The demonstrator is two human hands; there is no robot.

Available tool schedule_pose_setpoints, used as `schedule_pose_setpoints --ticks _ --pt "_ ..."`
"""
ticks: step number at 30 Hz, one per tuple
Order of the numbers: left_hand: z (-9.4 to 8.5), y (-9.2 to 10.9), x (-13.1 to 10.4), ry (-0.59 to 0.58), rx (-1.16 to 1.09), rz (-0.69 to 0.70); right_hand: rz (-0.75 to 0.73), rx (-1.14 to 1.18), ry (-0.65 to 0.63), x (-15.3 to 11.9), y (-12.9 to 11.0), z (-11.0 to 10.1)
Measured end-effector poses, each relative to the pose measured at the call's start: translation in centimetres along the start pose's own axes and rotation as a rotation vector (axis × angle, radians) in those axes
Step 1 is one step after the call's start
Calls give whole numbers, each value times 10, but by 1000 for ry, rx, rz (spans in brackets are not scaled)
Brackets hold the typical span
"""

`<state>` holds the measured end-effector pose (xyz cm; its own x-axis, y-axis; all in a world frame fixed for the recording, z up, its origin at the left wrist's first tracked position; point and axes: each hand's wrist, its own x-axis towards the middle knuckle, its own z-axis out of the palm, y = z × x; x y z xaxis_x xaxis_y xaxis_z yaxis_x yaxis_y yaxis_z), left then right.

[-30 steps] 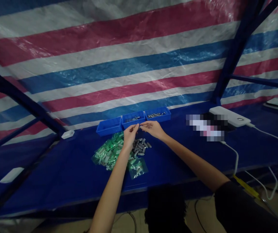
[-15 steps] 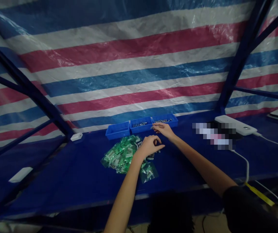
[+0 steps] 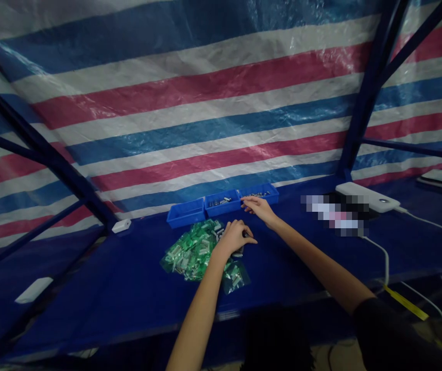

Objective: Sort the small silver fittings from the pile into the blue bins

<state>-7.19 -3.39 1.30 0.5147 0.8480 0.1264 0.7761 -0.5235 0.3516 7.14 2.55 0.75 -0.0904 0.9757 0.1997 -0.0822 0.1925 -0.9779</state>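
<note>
- The left hand (image 3: 236, 237) arches over small loose metal pieces (image 3: 238, 253), thumb standing apart from the curled fingers; whether the hidden fingertips grip one, I cannot tell.
- At one o'clock from it, the right hand (image 3: 258, 207) has its fingers drawn together, tips at the near rim where two trays meet; I cannot tell whether they pinch anything.
- Between eight and nine o'clock from the left hand spreads a crinkled, glossy heap of green plastic packets (image 3: 192, 253).
- At six o'clock lies a flat, see-through sachet (image 3: 236, 278) with slim pieces inside.
- Smooth, oblong blue plastic trays stand in a row: left tray (image 3: 186, 212) at ten o'clock, middle tray (image 3: 223, 208) at eleven, right tray (image 3: 269, 197) at one; the latter two hold small metallic bits.
</note>
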Motion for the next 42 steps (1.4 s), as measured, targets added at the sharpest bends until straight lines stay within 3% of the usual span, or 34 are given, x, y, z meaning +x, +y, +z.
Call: schedule_pose_setpoints --ticks 8,14,18,23,27,33,37,40,42 --pt "3 -6 6 53 -75 -15 16 -27 -1 -5 -6 4" --pt "-2 -15 6 237 -373 -170 91 -71 44 -8 -6 8" --pt "-5 -25 9 442 -548 -240 229 -23 -86 -13 -8 13" --pt "-2 -28 16 630 -705 -274 363 243 -260 -21 -10 19" --pt "1 -22 19 699 -847 -307 407 385 -266 -22 -10 22" --pt "4 -16 19 705 -892 -332 378 404 -242 -20 -7 23" --pt "5 -18 20 691 -824 -362 319 299 -146 -20 -2 24" --pt "1 -22 17 613 -680 -403 268 225 -96 -19 1 25" --pt "-4 -26 11 490 -472 -433 228 176 -78 -19 1 25"
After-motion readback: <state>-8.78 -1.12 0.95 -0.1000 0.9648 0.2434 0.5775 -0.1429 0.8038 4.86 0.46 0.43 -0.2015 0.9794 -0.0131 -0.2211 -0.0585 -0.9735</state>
